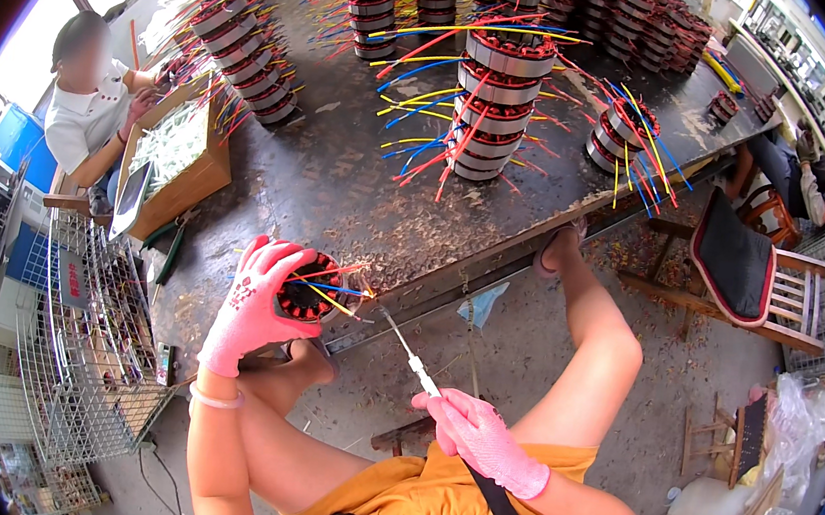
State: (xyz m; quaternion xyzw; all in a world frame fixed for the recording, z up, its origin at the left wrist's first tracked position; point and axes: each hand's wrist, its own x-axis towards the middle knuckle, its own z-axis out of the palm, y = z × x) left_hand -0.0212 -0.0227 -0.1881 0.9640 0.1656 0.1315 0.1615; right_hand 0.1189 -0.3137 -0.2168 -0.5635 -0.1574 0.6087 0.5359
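Note:
My left hand [262,297], in a pink glove, is wrapped round a motor stator [306,299] at the table's near edge. Red copper windings ring its open centre, and yellow, blue and red lead wires [333,297] stick out to the right. In my right hand [484,441], also gloved in pink, is a slim white-handled tool [421,371] with a thin metal shaft, its exact kind unclear. The shaft points up and left toward the wire ends; whether its tip touches them I cannot tell.
Stacks of stators [494,105] with splayed wires stand across the dark worktable [359,192]. A cardboard box [210,171] of white pieces and green-handled pliers [172,252] lie left. Two people sit at left and right. A wooden chair [734,261] and wire rack [86,354] flank me.

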